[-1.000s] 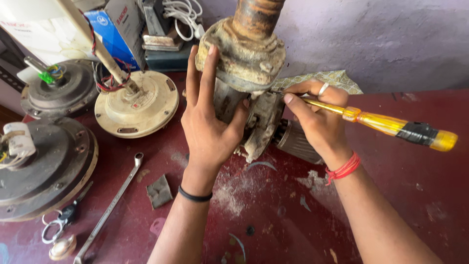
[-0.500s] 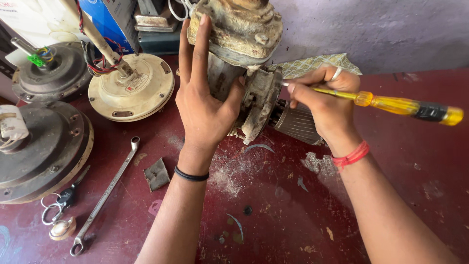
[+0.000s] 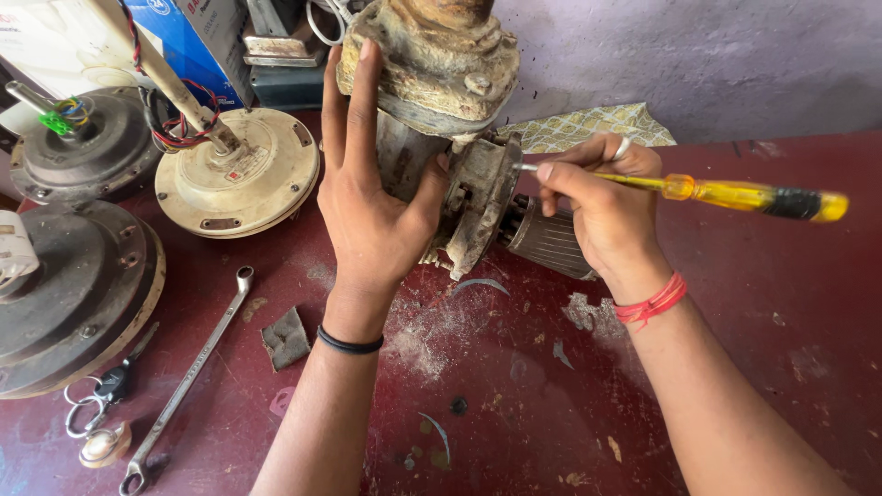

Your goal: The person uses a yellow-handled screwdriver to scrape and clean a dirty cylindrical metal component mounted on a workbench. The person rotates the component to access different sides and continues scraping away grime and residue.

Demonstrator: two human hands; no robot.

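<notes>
Near the table's (image 3: 781, 367) back edge, the left hand (image 3: 372, 216) is pressing flat, fingers spread, against the rusty motor (image 3: 441, 83). The right hand (image 3: 602, 207) is pinching a screwdriver (image 3: 735, 193), tip at the end plate (image 3: 478, 207). The tip is likely risking a slip toward the left thumb if the greasy housing is shifting.

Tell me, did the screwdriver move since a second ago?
Yes, a little. The screwdriver lay tilted down to the right before; now it is nearly level, its tip still at the motor. The right hand holds it.
</notes>
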